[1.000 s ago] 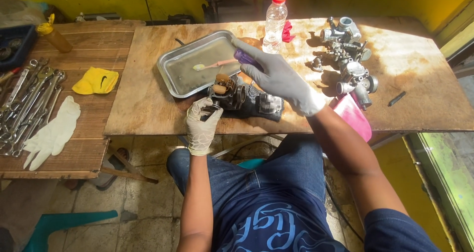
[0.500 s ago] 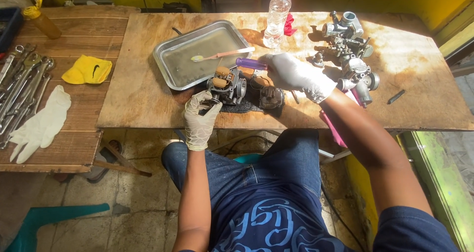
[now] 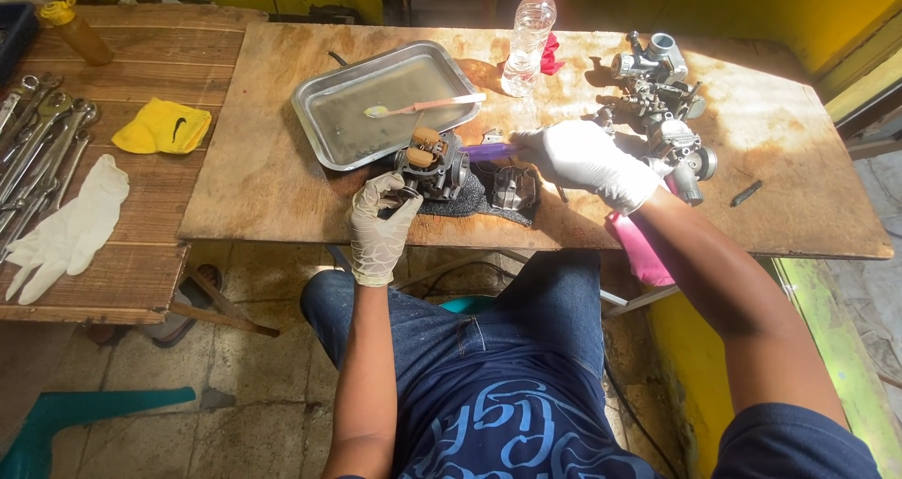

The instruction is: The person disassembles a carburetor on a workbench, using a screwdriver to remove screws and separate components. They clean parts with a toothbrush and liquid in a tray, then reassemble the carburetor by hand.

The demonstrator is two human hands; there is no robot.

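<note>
**Carburetor on the bench, purple-handled tool at its side**

Left hand [image 3: 383,218], gloved, fingers curled around the near-left side of the carburetor [image 3: 432,162], steadying it on a dark cloth [image 3: 465,202] at the table's [image 3: 282,197] near edge. Right hand [image 3: 584,158], gloved, closed around a purple-handled tool [image 3: 490,150] whose handle end points at the carburetor from 3 o'clock; tip hidden in the fist.

At 11 o'clock of the carburetor: metal tray [image 3: 324,84] with murky liquid and a brush [image 3: 427,106] lying across it. Plastic bottle [image 3: 527,36] at 1 o'clock. More carburetors [image 3: 662,113] clustered at 3 o'clock, beyond the right hand.

Progress, as judged: carburetor's brown inner parts exposed, a dark cover part [image 3: 512,188] set beside it. Opening looks done; cleaning or refitting appears left.
</note>
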